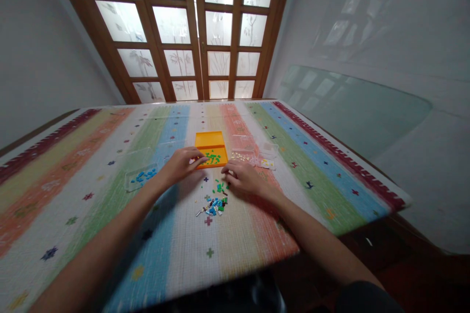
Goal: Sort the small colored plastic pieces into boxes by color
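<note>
An orange box [222, 155] lies with its lid folded back, and several small green bricks [213, 157] are inside it. My left hand [183, 162] is at the box's left side, thumb and fingers drawn together over its edge; what they hold, if anything, is too small to make out. Just off the box's lower right corner, my right hand [244, 176] has its fingers curled in a pinch, their contents hidden. Loose green bricks [219, 187] lie beside its fingertips. Nearer to me is a mixed pile of small bricks [216, 206] in blue, green, white and dark colours.
A clear tray [127, 181] with blue bricks [146, 174] stands left of my left forearm. Right of the box are clear containers with cream pieces [240, 156] and yellow pieces [267, 162]. A striped cloth [147, 254] covers the table, whose front edge is close to me.
</note>
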{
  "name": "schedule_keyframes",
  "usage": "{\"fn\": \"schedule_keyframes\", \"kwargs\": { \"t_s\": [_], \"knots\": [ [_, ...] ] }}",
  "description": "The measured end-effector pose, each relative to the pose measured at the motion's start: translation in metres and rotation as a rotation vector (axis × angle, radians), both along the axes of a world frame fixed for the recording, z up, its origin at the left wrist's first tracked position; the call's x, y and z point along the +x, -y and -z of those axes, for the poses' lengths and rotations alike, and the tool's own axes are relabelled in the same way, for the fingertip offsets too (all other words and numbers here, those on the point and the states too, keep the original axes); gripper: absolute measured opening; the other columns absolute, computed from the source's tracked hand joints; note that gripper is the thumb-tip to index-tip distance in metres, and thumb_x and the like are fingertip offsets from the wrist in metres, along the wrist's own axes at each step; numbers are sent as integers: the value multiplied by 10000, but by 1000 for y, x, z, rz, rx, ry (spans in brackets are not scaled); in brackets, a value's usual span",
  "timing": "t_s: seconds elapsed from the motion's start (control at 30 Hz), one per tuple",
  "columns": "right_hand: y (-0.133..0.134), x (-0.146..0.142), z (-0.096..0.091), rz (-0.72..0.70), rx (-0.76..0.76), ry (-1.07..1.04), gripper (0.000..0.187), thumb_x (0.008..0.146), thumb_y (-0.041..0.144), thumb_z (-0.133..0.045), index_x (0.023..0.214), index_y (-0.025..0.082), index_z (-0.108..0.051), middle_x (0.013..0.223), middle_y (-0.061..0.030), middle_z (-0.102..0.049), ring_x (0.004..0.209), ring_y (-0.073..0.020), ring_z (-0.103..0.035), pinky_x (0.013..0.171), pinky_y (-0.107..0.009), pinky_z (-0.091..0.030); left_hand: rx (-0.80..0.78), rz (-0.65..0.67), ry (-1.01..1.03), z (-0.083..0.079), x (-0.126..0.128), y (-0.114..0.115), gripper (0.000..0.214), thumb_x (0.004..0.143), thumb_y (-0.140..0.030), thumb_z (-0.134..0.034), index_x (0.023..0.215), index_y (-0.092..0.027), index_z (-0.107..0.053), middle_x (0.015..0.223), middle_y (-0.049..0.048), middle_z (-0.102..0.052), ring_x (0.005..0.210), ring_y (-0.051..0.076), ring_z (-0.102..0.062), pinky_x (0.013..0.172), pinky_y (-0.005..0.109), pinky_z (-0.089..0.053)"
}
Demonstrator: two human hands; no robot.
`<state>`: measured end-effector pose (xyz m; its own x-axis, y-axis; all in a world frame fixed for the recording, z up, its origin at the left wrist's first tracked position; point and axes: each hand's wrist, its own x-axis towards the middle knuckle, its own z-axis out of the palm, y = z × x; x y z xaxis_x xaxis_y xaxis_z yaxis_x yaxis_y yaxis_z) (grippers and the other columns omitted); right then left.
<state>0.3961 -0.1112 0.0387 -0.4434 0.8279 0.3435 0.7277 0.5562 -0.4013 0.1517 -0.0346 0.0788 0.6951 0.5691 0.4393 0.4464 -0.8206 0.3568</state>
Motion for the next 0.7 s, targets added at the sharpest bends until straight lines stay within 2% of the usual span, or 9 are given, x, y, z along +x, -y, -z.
{"fn": "schedule_keyframes", "kwargs": {
  "t_s": [0.1, 0.17, 0.37, 0.53, 0.7],
  "knots": [
    [0, 0, -1, -4, -4, 9, 132, 897, 152, -584, 928, 175, -710, 935, -88, -699, 808, -188, -597, 749, -318, -428, -82, 46, -37, -8, -15, 20, 230, 983, -296, -566, 893, -169, -736, 835, 51, -732, 720, 146, -650, 690, 256, -487],
    [0, 0, -2, -4, -8, 15, 138, 894, 144, -582, 932, 178, -711, 932, -84, -698, 812, -188, -596, 753, -320, -430, -150, 78, -75, -7, -24, 34, 214, 985, -300, -565, 951, -180, -738, 852, 43, -740, 725, 143, -653, 696, 254, -491],
    [1, 1, -1, -11, -23, 11, 166, 882, 119, -569, 932, 182, -713, 926, -79, -702, 812, -185, -601, 760, -318, -441, -278, 139, -205, 14, -37, 69, 195, 966, -232, -567, 962, -190, -757, 888, 53, -727, 771, 155, -670, 716, 254, -496],
    [2, 0, 0, -10, -5, 9, 146, 883, 127, -578, 915, 177, -710, 922, -84, -711, 812, -190, -610, 759, -320, -442, -264, 127, -201, 32, -39, 77, 218, 931, -140, -533, 904, -183, -745, 859, 56, -674, 753, 152, -638, 695, 249, -485],
    [7, -8, 0, -62, -68, -105, 150, 888, 122, -578, 919, 170, -716, 912, -74, -718, 803, -176, -614, 767, -313, -456, -210, 104, -101, 36, -34, 80, 179, 948, -145, -520, 855, -175, -670, 842, 44, -647, 750, 156, -616, 707, 265, -498]
  ]
}}
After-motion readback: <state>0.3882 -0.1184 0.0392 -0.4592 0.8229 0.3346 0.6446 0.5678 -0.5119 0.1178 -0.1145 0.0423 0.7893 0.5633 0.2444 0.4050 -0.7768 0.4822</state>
